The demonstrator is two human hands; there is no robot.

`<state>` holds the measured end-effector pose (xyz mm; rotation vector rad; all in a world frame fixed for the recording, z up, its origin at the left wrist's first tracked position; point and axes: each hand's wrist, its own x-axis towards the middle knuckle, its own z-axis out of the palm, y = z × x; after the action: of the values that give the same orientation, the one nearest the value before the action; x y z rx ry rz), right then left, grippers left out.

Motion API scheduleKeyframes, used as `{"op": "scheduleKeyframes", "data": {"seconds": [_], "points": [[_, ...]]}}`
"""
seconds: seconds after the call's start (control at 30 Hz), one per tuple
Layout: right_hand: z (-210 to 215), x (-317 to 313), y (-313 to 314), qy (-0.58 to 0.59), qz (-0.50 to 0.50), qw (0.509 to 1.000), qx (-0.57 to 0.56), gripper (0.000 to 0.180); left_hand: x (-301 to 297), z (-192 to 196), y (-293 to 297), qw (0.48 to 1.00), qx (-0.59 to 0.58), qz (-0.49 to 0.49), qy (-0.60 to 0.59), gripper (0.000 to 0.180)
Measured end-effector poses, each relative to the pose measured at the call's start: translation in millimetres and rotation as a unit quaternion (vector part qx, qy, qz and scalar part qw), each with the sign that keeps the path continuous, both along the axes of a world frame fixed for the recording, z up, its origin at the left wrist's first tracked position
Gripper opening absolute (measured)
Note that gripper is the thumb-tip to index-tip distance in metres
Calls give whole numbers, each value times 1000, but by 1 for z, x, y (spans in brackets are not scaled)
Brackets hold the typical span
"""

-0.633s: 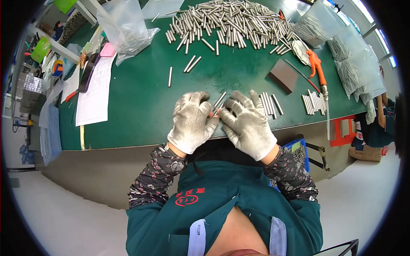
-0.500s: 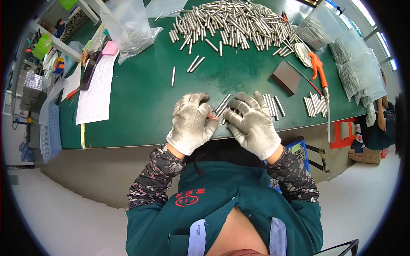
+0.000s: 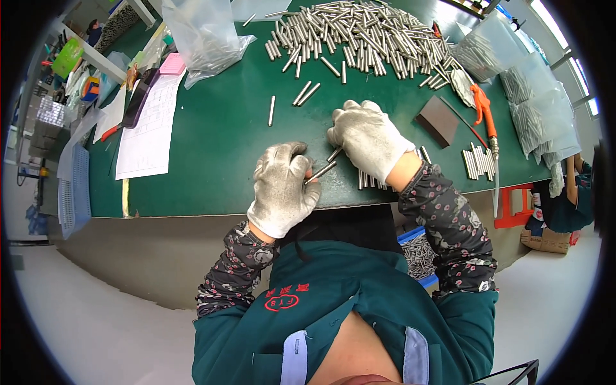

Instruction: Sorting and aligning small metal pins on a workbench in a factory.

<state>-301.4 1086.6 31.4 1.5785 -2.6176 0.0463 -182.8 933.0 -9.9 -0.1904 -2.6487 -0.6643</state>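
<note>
Head cam: left hand (image 3: 282, 189), gloved, was curled around a short metal rod (image 3: 321, 172) at the near edge of the green table (image 3: 212, 135). Right hand (image 3: 369, 138) lay just beside it, fingers pinching another rod (image 3: 334, 154). Big rod pile (image 3: 359, 38) sat far back.

Bright, even overhead light fills a sharp fisheye view ringed by a black circular border. Straight edges of the dark green work table (image 3: 212, 128) bow near the rim. Soft shadows; mild glare on clear plastic bags (image 3: 205, 35).
</note>
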Motion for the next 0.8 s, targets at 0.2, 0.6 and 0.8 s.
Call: {"op": "scheduleKeyframes", "data": {"seconds": [0.2,0.6,0.8], "points": [[2,10,12,-20,36,999,1,10,15,6,1,990,-22,139,-14,43],[-4,19,23,-70,71,994,-48,12,-3,4,4,991,-67,100,-66,26],[-2,17,30,-96,100,972,-190,23,-18,-2,21,992,-28,99,-78,32]]}}
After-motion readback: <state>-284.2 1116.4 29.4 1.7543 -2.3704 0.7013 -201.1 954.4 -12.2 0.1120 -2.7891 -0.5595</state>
